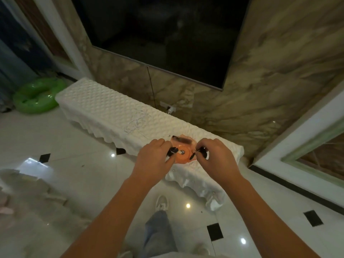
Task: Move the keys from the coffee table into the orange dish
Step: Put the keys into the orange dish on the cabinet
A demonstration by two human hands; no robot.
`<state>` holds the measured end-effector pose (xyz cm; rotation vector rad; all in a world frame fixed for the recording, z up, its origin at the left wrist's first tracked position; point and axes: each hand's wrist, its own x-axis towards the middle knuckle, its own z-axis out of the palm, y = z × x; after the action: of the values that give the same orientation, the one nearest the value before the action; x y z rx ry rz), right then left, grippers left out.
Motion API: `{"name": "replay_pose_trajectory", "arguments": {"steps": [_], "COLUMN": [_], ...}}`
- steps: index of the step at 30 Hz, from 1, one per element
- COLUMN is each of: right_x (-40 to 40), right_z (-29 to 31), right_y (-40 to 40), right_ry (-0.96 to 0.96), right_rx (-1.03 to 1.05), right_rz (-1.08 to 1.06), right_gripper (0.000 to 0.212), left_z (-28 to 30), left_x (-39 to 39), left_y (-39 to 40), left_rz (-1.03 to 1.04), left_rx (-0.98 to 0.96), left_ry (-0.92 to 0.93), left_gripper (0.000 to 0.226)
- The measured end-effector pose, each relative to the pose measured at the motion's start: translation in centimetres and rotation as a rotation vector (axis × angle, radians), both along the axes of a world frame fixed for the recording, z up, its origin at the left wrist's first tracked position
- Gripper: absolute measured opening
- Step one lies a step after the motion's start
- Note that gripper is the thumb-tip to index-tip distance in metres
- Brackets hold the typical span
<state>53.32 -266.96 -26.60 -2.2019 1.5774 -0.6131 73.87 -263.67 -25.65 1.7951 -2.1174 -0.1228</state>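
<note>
An orange dish (183,157) with a wavy pale rim sits near the right end of a long low cabinet under a white quilted cover (104,108). My left hand (155,157) is at the dish's left edge, pinching a black-headed key with a metal ring (173,151). At the dish's right edge my right hand (216,157) grips another set of dark keys (202,152), and one dark piece hangs down over the dish rim. A small round metal piece (182,151) lies in the middle of the dish.
A large dark TV (167,34) hangs on the marble wall behind the cabinet, with a cable (151,86) running down to a plug. A green inflatable ring (37,94) lies on the tiled floor at left. My leg and white shoe (161,202) are below.
</note>
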Motion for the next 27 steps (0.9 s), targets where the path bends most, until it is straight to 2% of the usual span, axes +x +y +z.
{"name": "replay_pose_trajectory", "arguments": {"steps": [12, 27], "right_x": [5.9, 6.2], "right_z": [-2.5, -4.4], "right_y": [-11.5, -17.7], "right_ry": [0.05, 0.015], "right_rx": [0.077, 0.152], "right_rz": [-0.172, -0.234], "right_gripper": [0.011, 0.011], "left_z": [-5.3, -6.5], "left_x": [5.4, 4.9], "left_y": [-16.4, -23.2], "left_rz": [-0.16, -0.205], "left_rx": [0.177, 0.201], "left_ry": [0.028, 0.03], "left_gripper": [0.034, 0.03]}}
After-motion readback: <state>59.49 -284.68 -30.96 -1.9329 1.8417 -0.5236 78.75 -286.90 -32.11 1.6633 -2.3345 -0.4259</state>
